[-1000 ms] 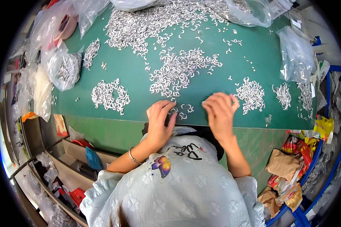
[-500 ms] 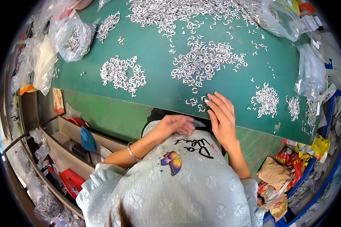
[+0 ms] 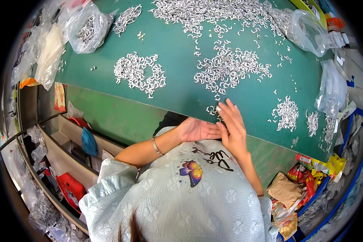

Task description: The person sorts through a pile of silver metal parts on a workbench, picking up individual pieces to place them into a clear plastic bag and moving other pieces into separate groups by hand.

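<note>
My left hand [image 3: 198, 130] lies palm up at the table's front edge, its fingers stretched toward the right and nothing visible in the palm. Beside it, my right hand [image 3: 233, 128] reaches over the edge with its fingers extended. Its fingertips are at a few small crescent-shaped silvery pieces [image 3: 211, 110], partly covered by the fingers. Whether it touches them I cannot tell. Just beyond lies a loose pile of the same crescent pieces [image 3: 226, 69]. Another crescent pile [image 3: 138, 73] sits to the left, and a smaller pile of thinner-looking pieces [image 3: 286, 113] to the right.
A large heap of crescents [image 3: 213, 12] spreads along the far side of the green table [image 3: 177, 48]. Clear plastic bags [image 3: 84, 30] stand at the far left; another bag [image 3: 330, 86] hangs at the right edge. Drawers [image 3: 68, 137] are at lower left, packets [image 3: 288, 189] at lower right.
My left hand has moved right and up to the table edge, turning palm up beneath the right fingers. My right hand has drawn slightly nearer the edge. The whole view has shifted a little.
</note>
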A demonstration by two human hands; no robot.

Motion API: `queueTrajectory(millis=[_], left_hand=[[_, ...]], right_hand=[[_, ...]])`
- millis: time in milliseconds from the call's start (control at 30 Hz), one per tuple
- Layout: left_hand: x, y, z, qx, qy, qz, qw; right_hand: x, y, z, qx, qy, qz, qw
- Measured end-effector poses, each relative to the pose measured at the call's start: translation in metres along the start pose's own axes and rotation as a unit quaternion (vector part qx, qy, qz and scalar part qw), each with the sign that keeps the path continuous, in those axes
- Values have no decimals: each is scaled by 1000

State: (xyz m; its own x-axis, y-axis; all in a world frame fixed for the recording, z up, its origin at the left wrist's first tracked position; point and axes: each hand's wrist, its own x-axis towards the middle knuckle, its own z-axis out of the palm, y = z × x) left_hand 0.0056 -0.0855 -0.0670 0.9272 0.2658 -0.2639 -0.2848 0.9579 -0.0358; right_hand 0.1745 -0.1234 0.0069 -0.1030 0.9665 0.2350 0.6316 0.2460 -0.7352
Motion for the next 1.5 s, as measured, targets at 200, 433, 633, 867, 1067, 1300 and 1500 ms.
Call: queueTrajectory(millis=[200,433,633,867,1067,1300,1500], left_hand=[[3,-5,-16,-65,-80,-1,995],[6,-6,-22,-106,-123,-12,987],[8,-6,-30,-94,-134,-14,986],[9,-8,-12,-285,-193,-9,939],[10,0,-10,-54,-150,-39,986],[1,10,9,-6,73,-58,996],[6,-4,-34,-171,-183,-20,968]], right_hand=[[-16,5,2,-4,-33,-23,999],[-3,-2,3,-9,-59,-10,998],[-2,-2,4,21,-61,-15,998],[3,-6,19,13,-58,-28,998],[-6,-13,9,103,101,80,986],[-19,-4,9,-130,28,28,991],[-22,-4,29,-123,-51,-48,990]])
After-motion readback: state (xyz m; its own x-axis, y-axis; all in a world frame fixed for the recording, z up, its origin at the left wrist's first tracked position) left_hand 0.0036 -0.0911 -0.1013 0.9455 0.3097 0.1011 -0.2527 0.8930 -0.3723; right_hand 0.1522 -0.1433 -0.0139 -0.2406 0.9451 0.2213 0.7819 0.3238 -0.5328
